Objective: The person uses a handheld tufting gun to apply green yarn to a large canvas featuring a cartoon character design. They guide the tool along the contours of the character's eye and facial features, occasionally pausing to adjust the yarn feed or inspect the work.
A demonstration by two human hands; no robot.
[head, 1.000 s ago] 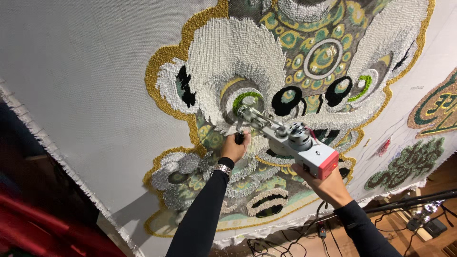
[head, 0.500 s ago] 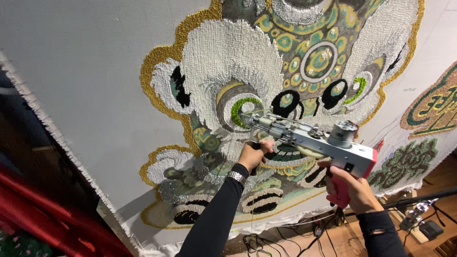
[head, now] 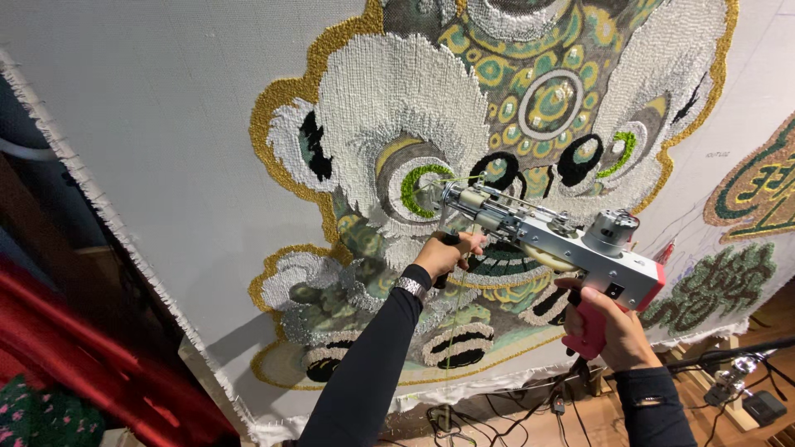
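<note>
Black-sleeved arms raise a tufting gun [head: 563, 240]: the right hand [head: 609, 331] has its fingers wrapped around the pink grip, the left hand [head: 443, 252] is closed on the front handle, and the needle tip meets the cloth [head: 166, 124] at a green-ringed eye [head: 422, 184].

Gun [head: 555, 240] and both hands crowd the cloth [head: 182, 124] centre — bare cloth upper left open; cables [head: 497, 414] and stand [head: 737, 377] block below.
</note>
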